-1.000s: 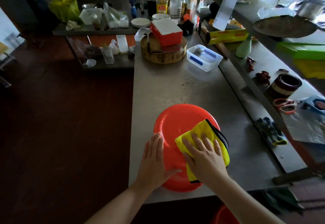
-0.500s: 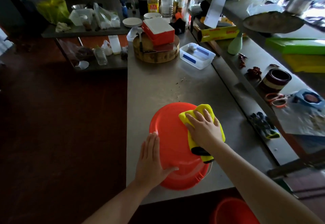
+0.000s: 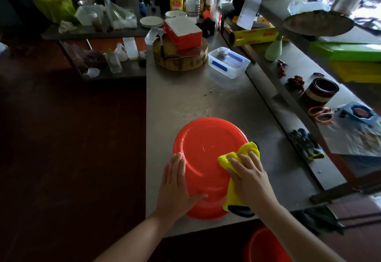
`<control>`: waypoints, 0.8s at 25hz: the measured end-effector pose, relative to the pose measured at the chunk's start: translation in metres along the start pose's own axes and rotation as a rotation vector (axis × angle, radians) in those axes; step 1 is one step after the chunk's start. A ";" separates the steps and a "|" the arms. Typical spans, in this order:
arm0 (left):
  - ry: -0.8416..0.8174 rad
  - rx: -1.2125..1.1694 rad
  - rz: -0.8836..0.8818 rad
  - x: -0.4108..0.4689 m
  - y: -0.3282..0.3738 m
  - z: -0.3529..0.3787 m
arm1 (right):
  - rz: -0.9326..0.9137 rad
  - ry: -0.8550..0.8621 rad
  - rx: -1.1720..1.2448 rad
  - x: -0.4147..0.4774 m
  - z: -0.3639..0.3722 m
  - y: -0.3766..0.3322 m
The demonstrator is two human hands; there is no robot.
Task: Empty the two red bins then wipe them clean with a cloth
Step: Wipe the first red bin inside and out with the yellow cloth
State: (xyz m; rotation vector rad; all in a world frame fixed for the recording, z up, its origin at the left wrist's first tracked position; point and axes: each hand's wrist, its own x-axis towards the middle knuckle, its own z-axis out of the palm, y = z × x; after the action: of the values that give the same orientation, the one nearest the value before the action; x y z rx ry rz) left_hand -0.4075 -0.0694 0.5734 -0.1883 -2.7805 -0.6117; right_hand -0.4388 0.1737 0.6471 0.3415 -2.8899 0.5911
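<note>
The red bin (image 3: pixel 206 150) sat upside down on the steel tabletop (image 3: pixel 185 97) in the lower middle of the frame, its near rim close to the tabletop's edge. It looked like thin, glossy plastic: light, a little springy, and smooth enough, I'd judge, to skate across the metal if pushed from one side only. The sloping wall or the rim seemed the best place to steady it. The left hand (image 3: pixel 175 185) lay flat against the bin's left side, fingers straight and together, thumb spread across the near wall, bracing rather than gripping. The right hand (image 3: pixel 249 173) pressed a soft yellow cloth (image 3: pixel 248 149) onto the bin's right shoulder, fingers slightly spread and fairly flat, the cloth bunched ahead of them. A second red bin (image 3: pixel 266 247) showed below the tabletop at the bottom right.
</note>
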 end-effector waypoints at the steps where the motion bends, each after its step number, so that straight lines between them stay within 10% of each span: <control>1: 0.000 -0.005 -0.003 0.000 0.001 -0.001 | 0.002 0.012 0.030 0.008 0.001 0.005; 20: -0.027 -0.041 -0.034 0.001 0.006 -0.003 | -0.191 -0.147 -0.057 0.127 0.043 -0.062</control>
State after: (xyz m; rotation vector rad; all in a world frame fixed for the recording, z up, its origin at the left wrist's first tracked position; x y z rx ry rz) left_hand -0.4064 -0.0656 0.5789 -0.1595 -2.8038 -0.6802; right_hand -0.5502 0.0765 0.6574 0.6694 -2.9586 0.4684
